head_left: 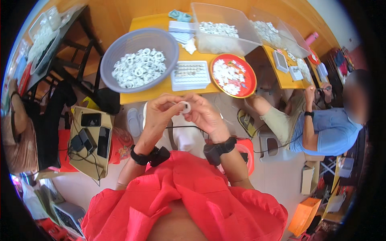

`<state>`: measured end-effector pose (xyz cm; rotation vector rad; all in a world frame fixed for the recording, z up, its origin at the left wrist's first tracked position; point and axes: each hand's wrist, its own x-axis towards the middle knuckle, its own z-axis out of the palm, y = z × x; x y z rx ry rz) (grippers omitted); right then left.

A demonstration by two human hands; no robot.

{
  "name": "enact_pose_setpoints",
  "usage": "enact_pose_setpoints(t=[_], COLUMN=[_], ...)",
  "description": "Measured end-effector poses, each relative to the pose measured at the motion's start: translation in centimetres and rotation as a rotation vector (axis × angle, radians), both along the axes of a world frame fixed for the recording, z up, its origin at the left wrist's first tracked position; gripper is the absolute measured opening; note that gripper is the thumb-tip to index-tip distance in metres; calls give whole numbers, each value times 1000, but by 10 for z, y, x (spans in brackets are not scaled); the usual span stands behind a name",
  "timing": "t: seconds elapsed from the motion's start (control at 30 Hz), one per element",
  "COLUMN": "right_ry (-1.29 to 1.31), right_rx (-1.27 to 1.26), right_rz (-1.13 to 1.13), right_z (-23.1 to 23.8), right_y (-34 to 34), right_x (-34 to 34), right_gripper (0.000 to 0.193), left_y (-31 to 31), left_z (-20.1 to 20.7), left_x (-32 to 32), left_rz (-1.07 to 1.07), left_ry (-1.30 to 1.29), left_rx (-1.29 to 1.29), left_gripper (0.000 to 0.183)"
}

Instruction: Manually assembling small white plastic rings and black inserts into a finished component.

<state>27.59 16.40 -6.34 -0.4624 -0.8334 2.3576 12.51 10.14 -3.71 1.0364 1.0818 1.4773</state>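
Between my hands is a small white ring-shaped plastic part [185,107] with a dark spot at its middle. My left hand [163,112] pinches it from one side with thumb and forefinger. From the other side the fingers of my right hand [205,115] close on it. Both hands are raised in front of the table's near edge. Beyond them are a grey-purple basin [107,60] of similar white rings, a stack of white trays [190,85] with rows of small pieces on top, and a red round tray [251,86] of small white parts.
On the yellow table [140,97] stands a clear plastic bin [225,45] of white parts. To the right a co-worker in a blue shirt [321,134] sits at another table. Left of me, a cardboard box [76,138] holds phones and cables. Another person [22,136] sits at far left.
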Motion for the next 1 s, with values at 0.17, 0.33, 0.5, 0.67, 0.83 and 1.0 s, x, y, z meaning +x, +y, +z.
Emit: enact_pose_setpoints(t=[0.17,0.33,0.5,0.67,0.83,1.0], right_ry=[-105,-436,-490,-599,-658,-606], right_rx=[44,428,473,898,920,782], right_rz=[-159,-455,-584,-519,-213,-156], right_z=[1,4,-1,8,14,5], right_y=[-19,-38,-33,-24,-23,-21], right_x=[5,4,5,11,8,9], right_gripper=[19,14,11,11,12,9], left_y=[-2,-2,-5,-6,-12,-10], left_z=[-8,-26,-26,-28,-57,-64], left_x=[6,16,20,6,-18,-21], left_rz=[57,46,-40,-165,-422,-458], left_ry=[0,-187,-173,-390,-468,-445], left_rx=[-104,-190,-211,-385,-480,-458], left_gripper=[11,11,9,16,23,26])
